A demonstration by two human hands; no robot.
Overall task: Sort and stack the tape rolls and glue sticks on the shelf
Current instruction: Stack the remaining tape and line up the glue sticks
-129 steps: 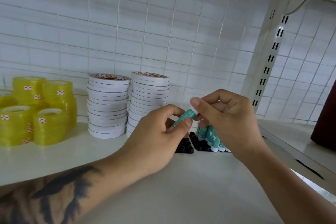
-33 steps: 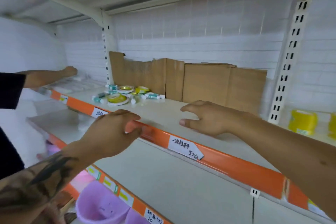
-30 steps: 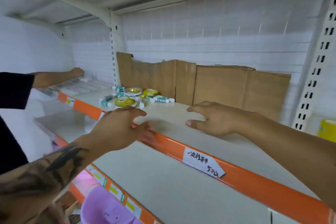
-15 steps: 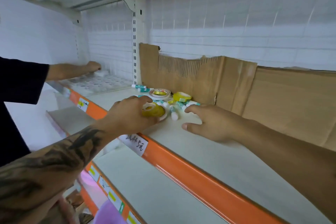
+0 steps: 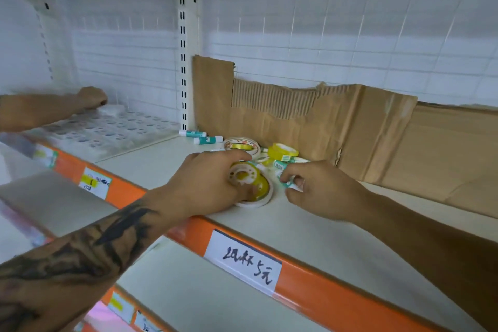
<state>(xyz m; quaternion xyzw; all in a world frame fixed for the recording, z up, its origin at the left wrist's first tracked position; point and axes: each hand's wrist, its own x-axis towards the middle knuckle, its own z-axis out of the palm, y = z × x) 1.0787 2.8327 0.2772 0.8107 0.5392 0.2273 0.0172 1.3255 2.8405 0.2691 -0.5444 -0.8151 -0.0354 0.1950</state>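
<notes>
Far left, another person's hand (image 5: 90,97) rests on some clear packaging on the neighbouring shelf bay, not part of this job. So the view has swung over from the tidy stacks of a few seconds ago to a messy little pile on the shelf (image 5: 310,226), near its back edge by the upright post. Two glue sticks (image 5: 200,136) lie loose right at the post. The left hand (image 5: 207,183), which half a second back was just arriving, now has its fingers curled over a yellow tape roll (image 5: 249,179) sitting on a flat white roll (image 5: 256,201), thumb on the front rim. Behind it there's another white tape roll (image 5: 241,145) and a small yellow roll (image 5: 283,151) against the cardboard (image 5: 350,132). The right hand (image 5: 320,191) has closed in too and pinches a teal glue stick (image 5: 287,183) between thumb and fingers. I'd say this is the start of the next batch: grab, then carry back to the stacks.
</notes>
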